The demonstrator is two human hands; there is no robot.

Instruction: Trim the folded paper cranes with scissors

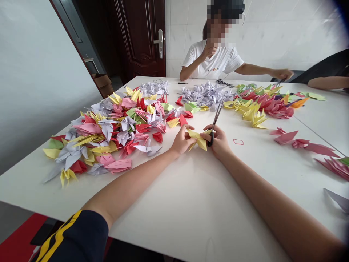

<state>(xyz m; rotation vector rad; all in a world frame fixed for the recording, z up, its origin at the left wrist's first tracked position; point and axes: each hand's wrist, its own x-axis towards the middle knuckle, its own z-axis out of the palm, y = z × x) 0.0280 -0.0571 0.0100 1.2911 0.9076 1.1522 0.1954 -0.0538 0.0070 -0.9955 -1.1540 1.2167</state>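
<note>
Operating from distance, I see left hand (180,142) with fingers (190,130) clamped on yellow paper crane (198,140), held between hands over white desk (174,203). Right hand (219,142) fingers clamped on black-handled scissors (215,123), blades up, touching crane. Heap of coloured paper cranes (114,134) lies left of hands.
</note>
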